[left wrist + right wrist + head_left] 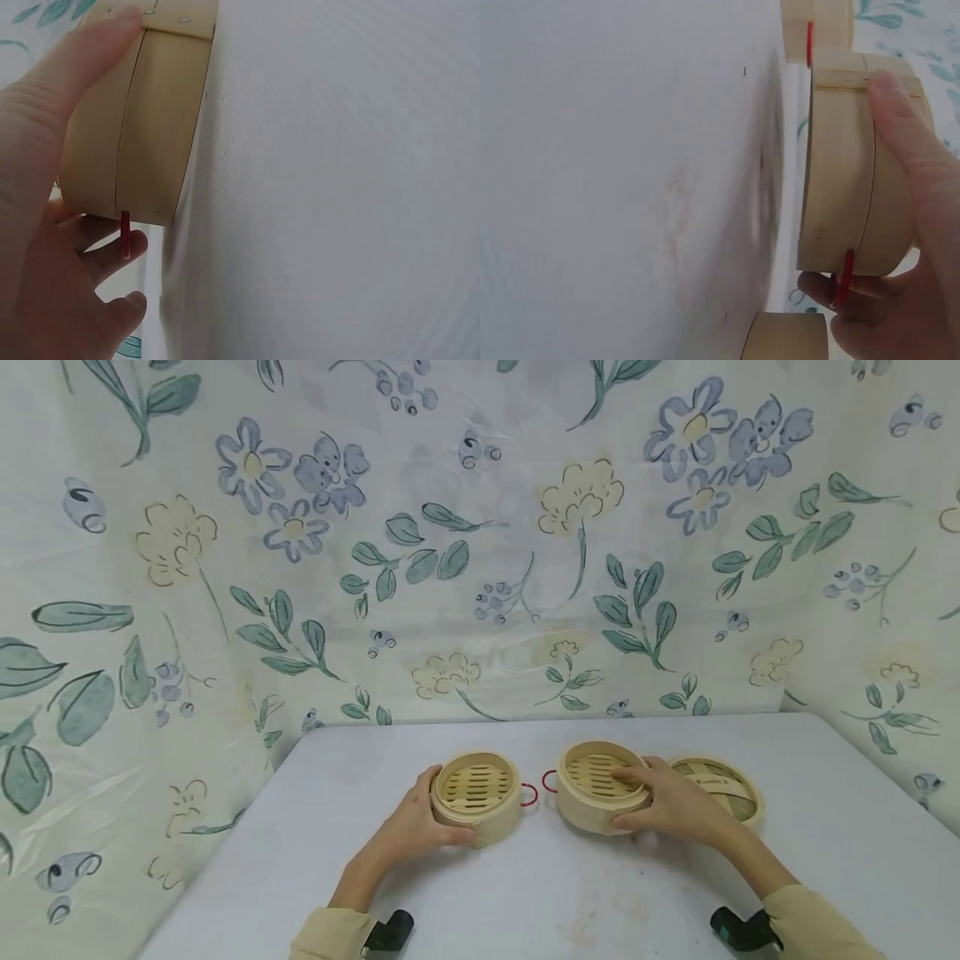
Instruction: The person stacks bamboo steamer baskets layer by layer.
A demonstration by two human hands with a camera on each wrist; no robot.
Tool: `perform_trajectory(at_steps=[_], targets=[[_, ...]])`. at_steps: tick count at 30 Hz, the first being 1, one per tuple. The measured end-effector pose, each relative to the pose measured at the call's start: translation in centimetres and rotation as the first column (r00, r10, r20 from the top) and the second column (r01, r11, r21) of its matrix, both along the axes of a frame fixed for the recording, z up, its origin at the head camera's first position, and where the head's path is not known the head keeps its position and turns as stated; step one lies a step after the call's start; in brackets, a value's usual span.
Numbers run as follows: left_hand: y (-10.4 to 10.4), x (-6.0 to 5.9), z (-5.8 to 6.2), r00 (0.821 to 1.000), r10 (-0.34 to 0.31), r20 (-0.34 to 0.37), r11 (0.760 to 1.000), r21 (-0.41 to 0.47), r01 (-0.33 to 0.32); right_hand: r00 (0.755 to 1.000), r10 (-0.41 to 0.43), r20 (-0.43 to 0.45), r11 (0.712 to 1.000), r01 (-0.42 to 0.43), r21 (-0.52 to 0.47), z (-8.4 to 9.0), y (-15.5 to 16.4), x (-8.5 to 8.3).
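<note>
While both hands rest low on the white desk point(525, 893), each one holds its own round bamboo steamer tray. The left hand point(420, 827) wraps the left steamer tray point(476, 795) from the side nearest the person, thumb along the front wall and fingers curled round the outer wall, so its grip is clamped on that tray. From the left wrist view the same tray point(142, 127) sits flat on the desk, with the thumb point(75, 67) laid across its pale side band and a red loop point(125, 234) sticking out near the fingers.

The right hand point(667, 806) covers the near and right side of the right steamer tray point(600, 785), fingers reaching over its slatted top and thumb pressed to the front wall; its grip is closed round that tray. In the right wrist view this tray point(847, 165) also stands on the desk, its own red loop point(844, 277) beside the fingers.

The two trays stand side by side near the middle of the desk, apart, their red loops facing each other across the gap. Just behind the right hand lies a woven bamboo lid point(723, 785), close to the right tray. A flowered cloth point(480, 552) hangs behind and to both sides of the desk.
</note>
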State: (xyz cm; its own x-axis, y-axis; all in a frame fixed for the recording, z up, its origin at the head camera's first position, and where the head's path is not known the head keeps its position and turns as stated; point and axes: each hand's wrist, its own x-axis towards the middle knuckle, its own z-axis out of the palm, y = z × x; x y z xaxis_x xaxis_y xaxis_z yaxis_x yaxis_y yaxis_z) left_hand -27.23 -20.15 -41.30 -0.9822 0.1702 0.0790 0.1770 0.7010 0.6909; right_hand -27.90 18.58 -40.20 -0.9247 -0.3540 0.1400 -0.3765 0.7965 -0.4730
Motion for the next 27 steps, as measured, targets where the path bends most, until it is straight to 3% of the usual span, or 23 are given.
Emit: perform_trajectory(at_steps=[9, 17, 27], targets=[[0.0, -0.1, 0.1, 1.000, -0.001, 0.020, 1.000, 0.007, 0.001, 1.000, -0.019, 0.015, 0.998, 0.020, -0.058, 0.7, -0.3, 0.0], [-0.1, -0.3, 0.1, 1.000, -0.014, 0.014, 1.000, 0.012, 0.014, 0.995, -0.081, 0.053, 0.992, 0.085, -0.090, 2.8, -1.8, -0.5], [-0.2, -0.5, -0.1, 0.999, -0.031, 0.029, 0.999, 0.036, 0.030, 1.000, 0.010, -0.021, 0.999, -0.010, -0.039, 4.7, -4.9, -1.6]])
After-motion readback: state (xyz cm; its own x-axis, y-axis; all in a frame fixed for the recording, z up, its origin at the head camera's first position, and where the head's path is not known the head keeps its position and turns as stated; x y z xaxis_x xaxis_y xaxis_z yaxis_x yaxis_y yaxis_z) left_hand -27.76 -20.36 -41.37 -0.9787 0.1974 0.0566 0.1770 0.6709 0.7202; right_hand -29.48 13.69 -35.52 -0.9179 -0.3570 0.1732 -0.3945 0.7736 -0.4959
